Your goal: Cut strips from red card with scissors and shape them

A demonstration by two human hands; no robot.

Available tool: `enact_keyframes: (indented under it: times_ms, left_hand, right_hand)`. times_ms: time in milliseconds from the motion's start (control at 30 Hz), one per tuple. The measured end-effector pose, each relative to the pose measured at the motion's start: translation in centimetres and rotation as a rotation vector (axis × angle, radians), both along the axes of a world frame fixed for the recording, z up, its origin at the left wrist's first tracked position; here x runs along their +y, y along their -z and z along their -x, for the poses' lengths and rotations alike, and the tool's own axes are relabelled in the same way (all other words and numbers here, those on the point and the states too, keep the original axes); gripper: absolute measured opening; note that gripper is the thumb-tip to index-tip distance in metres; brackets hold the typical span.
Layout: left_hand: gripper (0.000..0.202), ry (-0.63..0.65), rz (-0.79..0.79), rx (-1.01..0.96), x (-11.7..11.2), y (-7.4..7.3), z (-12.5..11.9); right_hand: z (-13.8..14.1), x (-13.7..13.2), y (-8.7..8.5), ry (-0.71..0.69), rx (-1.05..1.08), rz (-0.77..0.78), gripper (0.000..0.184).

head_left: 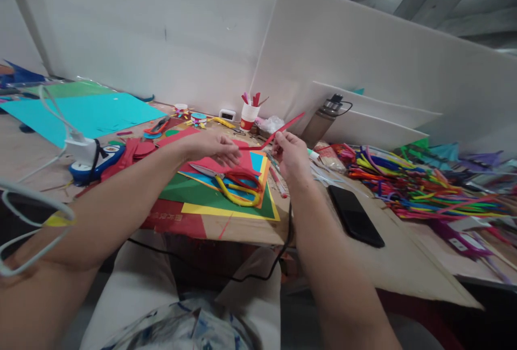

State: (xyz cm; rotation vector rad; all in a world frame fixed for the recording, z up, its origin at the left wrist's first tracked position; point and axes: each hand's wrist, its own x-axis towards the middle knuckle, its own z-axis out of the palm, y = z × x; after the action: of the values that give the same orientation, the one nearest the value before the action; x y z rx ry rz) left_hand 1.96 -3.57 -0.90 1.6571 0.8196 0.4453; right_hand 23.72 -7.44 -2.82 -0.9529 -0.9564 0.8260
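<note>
A narrow red paper strip [266, 144] stretches between my two hands above the table. My right hand [291, 155] pinches it, and its free end sticks up past the fingers to the right. The strip's other end meets the fingertips of my left hand [220, 148], which are closed on it; the exact grip is partly hidden. Below them lie yellow-handled scissors [240, 197] with blades pointing left. They rest on stacked coloured sheets, with red paper [189, 139] on top and green paper [177, 188] and yellow showing beneath.
A paper cup of pens [249, 116] and a dark bottle [323, 118] stand at the back. A black phone [355, 215] lies right of my forearm. Bundled pipe cleaners [420, 183] cover the far right. A blue power strip [95, 164] with cables sits left.
</note>
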Motion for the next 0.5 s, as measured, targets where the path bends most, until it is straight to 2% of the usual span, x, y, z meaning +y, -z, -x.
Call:
enact_keyframes:
  times_ms: [100,233,333,500]
  left_hand:
    - [0.039,-0.132,-0.032,-0.136,0.6,0.4,-0.3]
    - [0.056,-0.150,0.001,-0.200,0.3,1.0,-1.4]
    - [0.059,-0.109,-0.038,-0.227,-0.2,1.1,-1.8]
    - [0.038,0.035,-0.199,-0.122,-0.8,1.6,-2.0]
  right_hand:
    - [0.8,-0.3,0.3,-0.080,-0.031,0.025,0.027]
    - [1.1,-0.4,0.6,-0.086,-0.051,0.023,0.028]
    - [1.3,-0.3,0.9,-0.094,-0.076,0.016,0.030]
    - [2.4,-0.3,1.4,-0.125,-0.137,0.077,0.030]
